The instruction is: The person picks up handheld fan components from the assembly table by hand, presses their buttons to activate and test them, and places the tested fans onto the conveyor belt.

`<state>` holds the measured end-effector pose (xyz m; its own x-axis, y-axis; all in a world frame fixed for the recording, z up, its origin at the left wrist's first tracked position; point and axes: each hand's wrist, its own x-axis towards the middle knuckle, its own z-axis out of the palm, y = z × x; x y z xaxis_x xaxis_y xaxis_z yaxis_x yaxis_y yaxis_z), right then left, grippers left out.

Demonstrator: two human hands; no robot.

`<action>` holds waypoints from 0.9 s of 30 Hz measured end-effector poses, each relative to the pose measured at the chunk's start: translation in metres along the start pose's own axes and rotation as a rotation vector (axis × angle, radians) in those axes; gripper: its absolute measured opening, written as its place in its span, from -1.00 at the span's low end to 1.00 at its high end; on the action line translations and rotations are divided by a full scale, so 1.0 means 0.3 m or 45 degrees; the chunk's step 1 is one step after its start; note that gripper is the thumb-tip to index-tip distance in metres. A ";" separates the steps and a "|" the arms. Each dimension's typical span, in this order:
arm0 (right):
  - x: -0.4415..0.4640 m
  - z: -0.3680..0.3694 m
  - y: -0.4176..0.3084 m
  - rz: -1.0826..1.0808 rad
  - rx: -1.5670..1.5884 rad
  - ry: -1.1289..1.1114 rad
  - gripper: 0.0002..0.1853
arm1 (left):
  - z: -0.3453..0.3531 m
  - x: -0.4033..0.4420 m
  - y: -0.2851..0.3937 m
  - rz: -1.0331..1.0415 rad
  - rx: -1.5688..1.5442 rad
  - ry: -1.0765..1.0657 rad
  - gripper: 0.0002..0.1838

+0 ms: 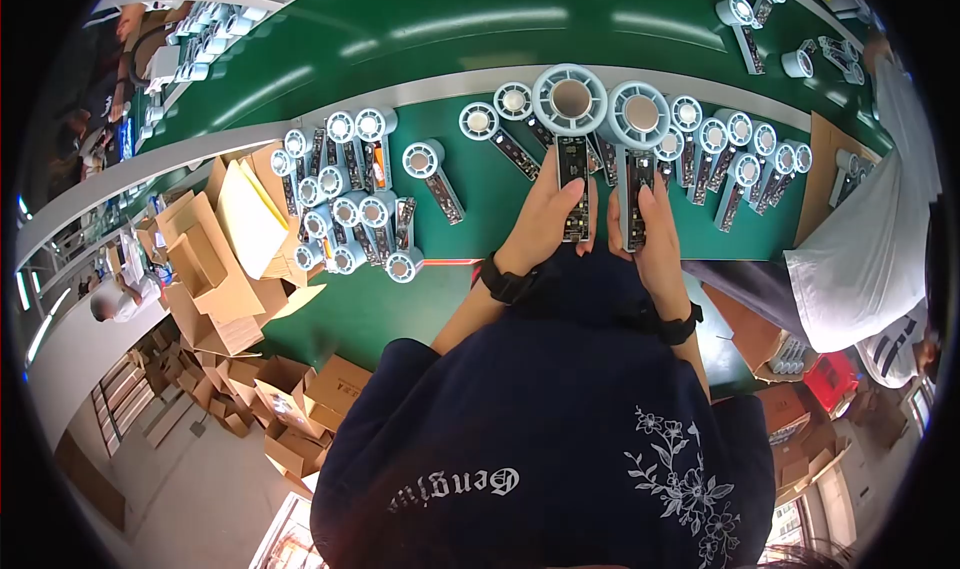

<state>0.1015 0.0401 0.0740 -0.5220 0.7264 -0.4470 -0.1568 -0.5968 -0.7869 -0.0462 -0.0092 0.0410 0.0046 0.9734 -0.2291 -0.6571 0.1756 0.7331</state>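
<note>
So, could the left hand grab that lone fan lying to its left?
Probably not without letting go first: the left hand is gripping another fan. Otherwise, the way across the green tabletop to the lone fan looks free.

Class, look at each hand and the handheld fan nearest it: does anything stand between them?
Nothing visible does. The left hand grips the left fan by its handle, thumb on the circuit board; the right hand grips the right fan likewise. Other fans lie on the green table beyond and to both sides.
</note>
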 end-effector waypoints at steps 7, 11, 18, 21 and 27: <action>0.012 -0.014 0.026 0.019 -0.035 -0.020 -0.70 | -0.005 -0.003 -0.001 0.004 0.095 0.021 -0.60; 0.019 -0.010 0.038 0.007 -0.101 -0.024 -0.70 | -0.007 -0.009 0.002 0.030 0.183 0.063 -0.60; 0.003 0.016 0.026 -0.039 -0.148 0.077 -0.67 | -0.008 -0.012 0.006 0.019 0.192 0.003 -0.62; -0.005 0.012 0.025 -0.050 -0.162 0.074 -0.66 | -0.004 -0.017 -0.001 0.048 0.141 -0.010 -0.62; -0.022 -0.021 0.032 -0.014 -0.101 -0.048 -0.68 | -0.004 -0.028 0.007 0.004 0.133 -0.017 -0.60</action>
<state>0.1087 0.0317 0.0668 -0.5518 0.7189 -0.4228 -0.0968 -0.5588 -0.8236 -0.0485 -0.0170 0.0437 0.0129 0.9757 -0.2187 -0.5752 0.1861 0.7966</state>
